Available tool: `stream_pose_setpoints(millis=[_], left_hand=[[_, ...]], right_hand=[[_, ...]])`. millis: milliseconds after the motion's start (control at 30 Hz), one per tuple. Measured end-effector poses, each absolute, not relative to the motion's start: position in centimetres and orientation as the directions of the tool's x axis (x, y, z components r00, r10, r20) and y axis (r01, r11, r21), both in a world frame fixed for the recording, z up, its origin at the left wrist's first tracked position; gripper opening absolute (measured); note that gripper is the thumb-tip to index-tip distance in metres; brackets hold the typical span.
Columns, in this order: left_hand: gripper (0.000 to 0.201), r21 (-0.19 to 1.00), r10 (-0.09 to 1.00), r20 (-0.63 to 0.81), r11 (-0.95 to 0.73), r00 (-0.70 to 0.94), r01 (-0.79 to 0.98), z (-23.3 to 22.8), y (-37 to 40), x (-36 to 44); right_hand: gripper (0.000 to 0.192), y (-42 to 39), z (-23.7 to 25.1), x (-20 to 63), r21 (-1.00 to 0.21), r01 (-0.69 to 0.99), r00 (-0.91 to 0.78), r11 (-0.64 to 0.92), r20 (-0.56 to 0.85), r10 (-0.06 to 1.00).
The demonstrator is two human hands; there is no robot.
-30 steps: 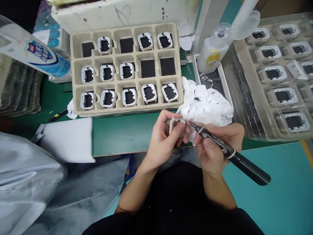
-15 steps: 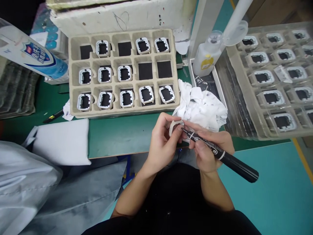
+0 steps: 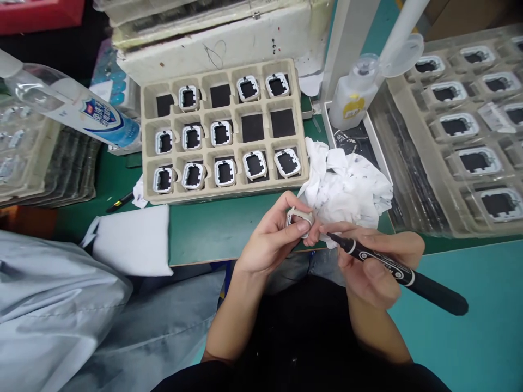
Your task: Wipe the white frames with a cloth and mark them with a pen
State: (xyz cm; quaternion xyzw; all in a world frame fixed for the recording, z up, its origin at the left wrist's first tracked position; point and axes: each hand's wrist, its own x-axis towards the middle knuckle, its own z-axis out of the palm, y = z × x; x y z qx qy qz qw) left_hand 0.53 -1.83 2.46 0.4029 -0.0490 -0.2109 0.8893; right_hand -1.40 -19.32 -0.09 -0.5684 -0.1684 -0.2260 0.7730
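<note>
R hand [image 3: 370,286] clamping black marker [image 3: 402,275], tip backing off vs. half-sec ago, now hovering apart from pale frame [image 3: 304,214]; L hand [image 3: 267,242] pinching frame nr tabletop [image 3: 212,234] edge; pen contact prob. pausing.

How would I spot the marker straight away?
Find the uncovered beige tray on the green table, then look below it and rightward to the person's right hand. The marker is held there, its tip pointing toward the left hand. It is thick and black with white print, unlike the slim black-and-yellow item lying on the table to the tray's left.
</note>
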Motion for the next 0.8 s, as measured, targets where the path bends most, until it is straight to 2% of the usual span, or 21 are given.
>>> stream_pose_setpoints(millis=[67, 133, 300, 400, 533, 733, 800], left_hand=[[0.028, 0.734, -0.444, -0.068, 0.584, 0.893, 0.346, 2.4, -1.7, 0.5], [0.03, 0.74, -0.458, -0.061, 0.576, 0.887, 0.348, 2.3, -1.6, 0.5], [0.037, 0.772, -0.444, -0.055, 0.549, 0.894, 0.32, 2.2, -1.3, 0.3], [0.039, 0.782, -0.442, -0.03, 0.549, 0.896, 0.297, 2.0, -1.2, 0.3], [0.041, 0.794, -0.45, 0.006, 0.545, 0.893, 0.269, 1.7, -1.1, 0.3], [0.035, 0.788, -0.462, 0.05, 0.563, 0.885, 0.249, 1.6, -1.0, 0.3], [0.037, 0.791, -0.457, 0.039, 0.557, 0.888, 0.252, 1.7, -1.0, 0.3]], right_hand=[[0.021, -18.8, 0.0, -1.1, -0.7, 0.665, 0.746, 0.26, 0.627, -0.222], [0.024, -18.4, 0.1, -0.7, -0.658, 0.705, 0.709, 0.264, 0.658, -0.253], [0.019, -18.7, -0.2, -1.0, -0.684, 0.674, 0.739, 0.278, 0.634, -0.23], [0.013, -19.1, -0.7, -1.7, -0.733, 0.619, 0.785, 0.28, 0.568, -0.247], [0.018, -19.3, -1.2, -2.2, -0.772, 0.551, 0.833, 0.317, 0.492, -0.252], [0.018, -19.2, -1.4, -2.0, -0.732, 0.576, 0.817, 0.363, 0.525, -0.238], [0.021, -19.4, -1.4, -2.0, -0.759, 0.54, 0.841, 0.364, 0.49, -0.228]])
